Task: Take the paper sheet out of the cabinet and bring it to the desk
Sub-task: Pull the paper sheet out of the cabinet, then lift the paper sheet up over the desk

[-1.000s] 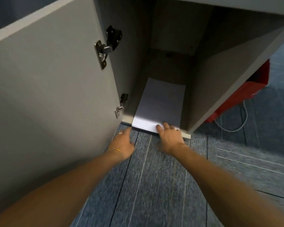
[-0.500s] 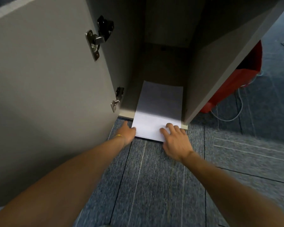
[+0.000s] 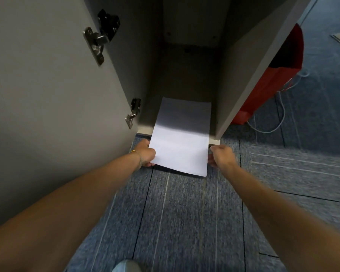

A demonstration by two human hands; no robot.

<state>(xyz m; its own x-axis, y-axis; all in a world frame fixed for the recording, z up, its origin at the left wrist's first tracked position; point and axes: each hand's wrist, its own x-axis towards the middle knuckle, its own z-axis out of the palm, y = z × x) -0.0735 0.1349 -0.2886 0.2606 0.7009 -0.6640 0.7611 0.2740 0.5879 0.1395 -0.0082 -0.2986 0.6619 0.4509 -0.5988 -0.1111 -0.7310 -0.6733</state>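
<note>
A white paper sheet (image 3: 182, 138) lies half in and half out of the grey cabinet (image 3: 186, 75), its near half sticking out over the blue carpet. My left hand (image 3: 145, 155) grips the sheet's near left corner, fingers under it. My right hand (image 3: 221, 156) holds the near right edge, fingers curled beneath the paper. The sheet's far half sits in shadow on the cabinet floor.
The open cabinet door (image 3: 53, 95) with two metal hinges stands close on the left. A red bag (image 3: 271, 83) and a white cable (image 3: 277, 118) lie right of the cabinet. Blue carpet floor (image 3: 185, 222) stretches below my arms. A shoe tip (image 3: 126, 266) shows at the bottom.
The sheet has slid out of the cabinet toward me. My right hand moved from on top of the paper to its right edge; my left hand closed on the left corner.
</note>
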